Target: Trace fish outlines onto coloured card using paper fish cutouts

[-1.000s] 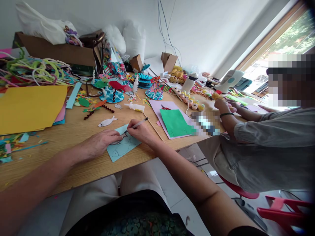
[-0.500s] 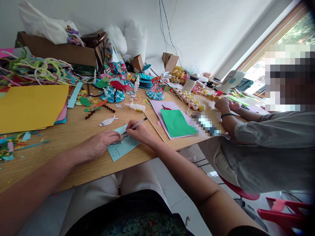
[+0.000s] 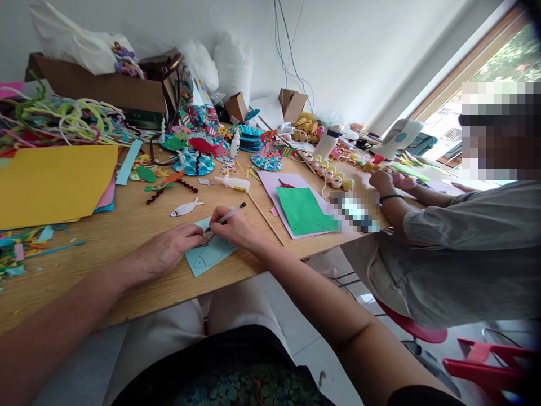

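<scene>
Step in hand, as judged: drawing outlines on paper. The right hand (image 3: 230, 225) pinches a pen (image 3: 232, 212) between thumb and fingers, its writing end low over a light-blue sheet (image 3: 216, 256) near the table's front edge. The left hand (image 3: 169, 248) presses its fingertips at the sheet's upper left—whether it also pinches the greyish shape (image 3: 208, 239) partly under it cannot be told. A fish outline (image 3: 203, 261) is on the sheet's nearer part. Continuing the line would call for a steady left hand and light pen control around those fingertips. Surface: a wooden table (image 3: 127, 231), crowded toward the back. A white paper fish (image 3: 185, 209) lies just beyond the sheet; a glue bottle (image 3: 235, 184) rests on its side, near a thin stick (image 3: 266, 219). A green sheet (image 3: 302, 210) overlaps a lilac sheet (image 3: 267, 180); yellow card (image 3: 59, 186) and tangled pipe cleaners (image 3: 71, 121) occupy the left. Room: pale wall (image 3: 359, 45), window (image 3: 507, 62) at right, a co-worker in a grey shirt (image 3: 473, 242) seated alongside—hands occupied with small items, details too small to tell.
</scene>
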Demonstrator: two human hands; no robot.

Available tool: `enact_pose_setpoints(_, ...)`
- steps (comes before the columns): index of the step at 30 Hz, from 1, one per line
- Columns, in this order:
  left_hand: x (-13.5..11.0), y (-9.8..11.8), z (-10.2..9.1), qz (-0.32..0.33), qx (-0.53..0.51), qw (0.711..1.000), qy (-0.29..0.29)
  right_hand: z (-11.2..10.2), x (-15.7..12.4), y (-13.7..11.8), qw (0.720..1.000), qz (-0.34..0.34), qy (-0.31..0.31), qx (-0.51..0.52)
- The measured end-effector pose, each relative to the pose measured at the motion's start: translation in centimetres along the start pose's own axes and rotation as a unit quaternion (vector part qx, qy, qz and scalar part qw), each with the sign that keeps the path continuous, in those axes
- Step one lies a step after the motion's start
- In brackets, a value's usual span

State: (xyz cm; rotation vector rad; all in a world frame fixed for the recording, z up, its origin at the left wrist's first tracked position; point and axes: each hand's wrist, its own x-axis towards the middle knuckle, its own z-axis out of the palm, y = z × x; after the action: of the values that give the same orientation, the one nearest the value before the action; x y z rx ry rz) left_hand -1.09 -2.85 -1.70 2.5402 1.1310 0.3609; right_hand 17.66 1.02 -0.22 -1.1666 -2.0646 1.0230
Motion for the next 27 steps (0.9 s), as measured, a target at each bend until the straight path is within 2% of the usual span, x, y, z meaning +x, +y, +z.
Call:
enact_pose_setpoints(12, -1.4, 0.2, -0.1, 0.008, 0.006, 1.0, 0.021, 0.0, 0.1, -0.4, 1.0, -0.005, -0.016, -0.002)
enact_pose_setpoints(27, -1.4, -0.3, 0.9, 0.025, 0.028, 0.998, 0.045, 0.3, -0.2, -0.3, 1.0, -0.012, -0.009, 0.015)
